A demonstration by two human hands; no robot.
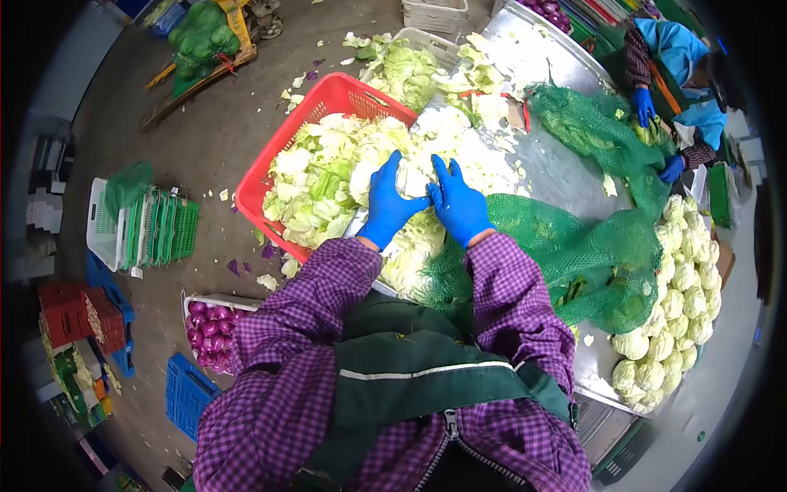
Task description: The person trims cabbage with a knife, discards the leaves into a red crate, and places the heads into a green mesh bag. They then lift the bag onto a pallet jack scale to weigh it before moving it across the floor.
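Both of my hands wear blue gloves and meet over a heap of pale cabbage leaves (471,156) at the edge of the metal table. My left hand (391,201) has its fingers stretched out and the thumb pointing across to my right hand. My right hand (459,201) is also open, its fingers reaching forward beside the left thumb. Leaves lie around and under both hands. Just left of them, a red crate (250,184) is filled with loose cabbage leaves (320,176). Green netting (541,234) drapes over the table right of my right hand.
Whole cabbages (672,303) are stacked at the table's right end. Across the metal table (574,160), a co-worker's gloved hand (644,107) is at another green net (590,123). Purple onions (211,328), a blue crate (187,394) and stacked baskets (156,221) stand on the left.
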